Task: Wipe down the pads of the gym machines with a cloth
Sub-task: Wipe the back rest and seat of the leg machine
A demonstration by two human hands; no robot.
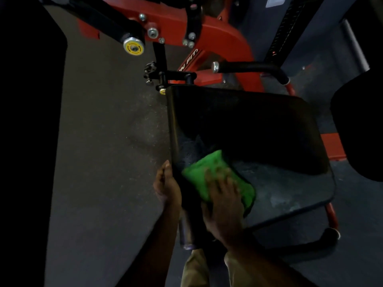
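A black seat pad (pixel 259 129) of a red-framed gym machine fills the middle right of the view. A green cloth (pixel 209 172) lies on the pad's near left part. My right hand (pixel 223 201) presses flat on the cloth with fingers spread; the hand is motion-blurred. My left hand (pixel 165 183) grips the pad's left edge, thumb side up. Part of the pad near the cloth shows a dull, streaky sheen.
The red machine frame (pixel 207 32) with black levers and a yellow-capped knob (pixel 133 47) stands beyond the pad. A black handle bar (pixel 248 68) juts out at the right. Dark rubber floor (pixel 103 141) lies to the left. Another black pad (pixel 360 131) is at the right edge.
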